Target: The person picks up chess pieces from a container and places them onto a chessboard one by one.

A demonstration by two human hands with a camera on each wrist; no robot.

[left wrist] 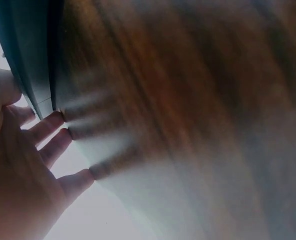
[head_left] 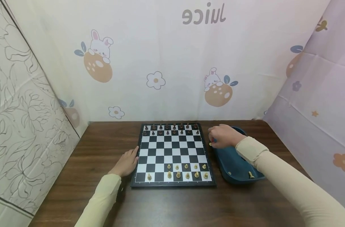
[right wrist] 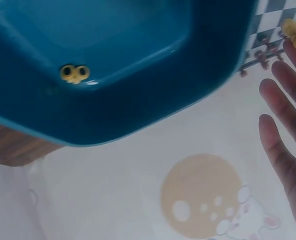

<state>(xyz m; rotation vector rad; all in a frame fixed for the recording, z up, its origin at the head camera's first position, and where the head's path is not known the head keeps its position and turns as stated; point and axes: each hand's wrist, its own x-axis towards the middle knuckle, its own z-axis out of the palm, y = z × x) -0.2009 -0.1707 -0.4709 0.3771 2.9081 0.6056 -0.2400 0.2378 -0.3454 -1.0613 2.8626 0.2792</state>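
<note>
1. Head view: left hand [head_left: 128, 162] lies flat on table [head_left: 75, 176], fingers straight against chessboard [head_left: 172, 151] edge; keep bracing.
2. Right hand [head_left: 223, 136] pinches light pawn [head_left: 210, 143] above blue tray [head_left: 234, 171]; set it upright on an empty near square.

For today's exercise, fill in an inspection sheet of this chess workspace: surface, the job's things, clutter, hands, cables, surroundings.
Surface: dark wooden table.
Job's things: chessboard, dark pieces on its far rows, light pieces on its near rows; blue tray to its right with a few light pieces inside.
Clutter: nothing seen.
Hands: left hand flat against the board's left edge; right hand over the tray's far end, pinching a light chess piece.
Cables: nothing seen.
Surroundings: cartoon-print fabric walls.
</note>
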